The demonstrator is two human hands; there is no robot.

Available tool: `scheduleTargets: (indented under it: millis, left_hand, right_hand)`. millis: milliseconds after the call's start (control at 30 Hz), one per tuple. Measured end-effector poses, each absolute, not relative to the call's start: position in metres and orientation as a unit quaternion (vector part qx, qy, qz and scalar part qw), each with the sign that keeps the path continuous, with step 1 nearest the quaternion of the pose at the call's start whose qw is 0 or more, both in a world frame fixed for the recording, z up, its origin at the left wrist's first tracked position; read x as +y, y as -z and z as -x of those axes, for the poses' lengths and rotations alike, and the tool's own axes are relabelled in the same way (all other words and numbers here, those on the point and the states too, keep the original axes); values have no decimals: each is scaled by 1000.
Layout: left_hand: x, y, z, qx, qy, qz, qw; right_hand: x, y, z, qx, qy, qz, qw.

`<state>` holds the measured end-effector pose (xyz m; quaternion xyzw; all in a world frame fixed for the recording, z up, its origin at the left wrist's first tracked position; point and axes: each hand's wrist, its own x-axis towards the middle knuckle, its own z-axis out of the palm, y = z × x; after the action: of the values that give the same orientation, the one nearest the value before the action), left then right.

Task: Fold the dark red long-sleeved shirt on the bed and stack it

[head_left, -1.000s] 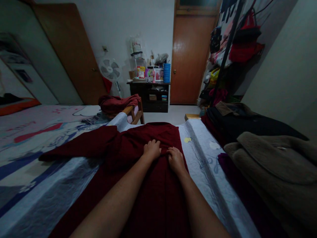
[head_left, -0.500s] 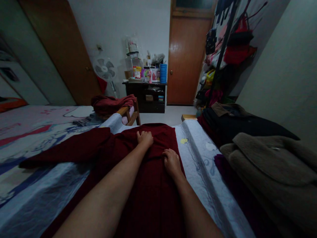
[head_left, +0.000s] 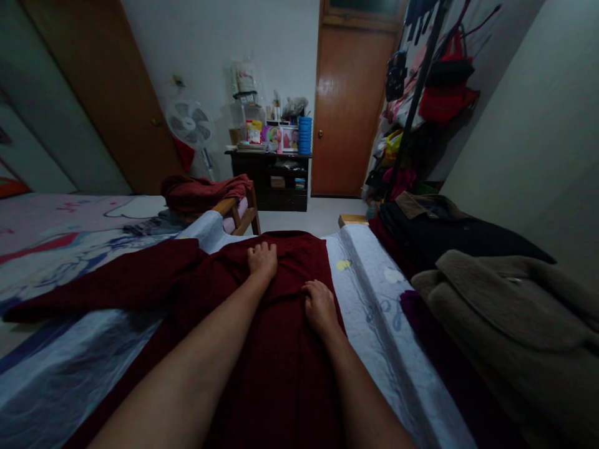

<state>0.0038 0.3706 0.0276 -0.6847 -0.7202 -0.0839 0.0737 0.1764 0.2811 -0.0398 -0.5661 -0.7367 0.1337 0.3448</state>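
A dark red coat (head_left: 276,374) lies spread lengthwise on the bed before me, collar at the far end. One sleeve (head_left: 107,277) stretches out to the left; the other sleeve is not plainly visible. My left hand (head_left: 262,259) is on the upper part of the coat below the collar, fingers curled into the cloth. Nearer to me and close to the coat's right edge, my right hand (head_left: 321,302) has its fingers bent over the fabric. Creases run between the two hands. The fingertips of both are partly hidden.
Folded dark clothes (head_left: 449,231) and a grey-brown fleecy coat (head_left: 505,305) are piled on the right. A reddish cloth (head_left: 206,193) drapes over a wooden chair at the left. Beyond stand a fan (head_left: 189,121), a dark cabinet (head_left: 243,181) and a door (head_left: 350,106).
The view has turned slightly, so most things sit a little further left. My left hand has shifted slightly left on the coat; my right hand stays almost in place.
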Motion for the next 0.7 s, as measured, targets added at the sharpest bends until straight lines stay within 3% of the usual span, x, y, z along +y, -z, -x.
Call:
scheduleTargets:
  millis: [100,267,467,700]
  left_hand:
    - [362,-24,-14,-658,139,729,131]
    - [346,-3,-33,-574,104,812,-19]
    - [328,16,-43,-619,57,780,-77]
    - [321,20,-48,-646,85,756,-68]
  right_hand:
    - [281,40,-176,-738,-140,563,346]
    - [283,37,-177,-718,-168,558,381]
    - [288,36,-181,-651,-156,563,485]
    - [286,48,-180,-674,-79,626,384]
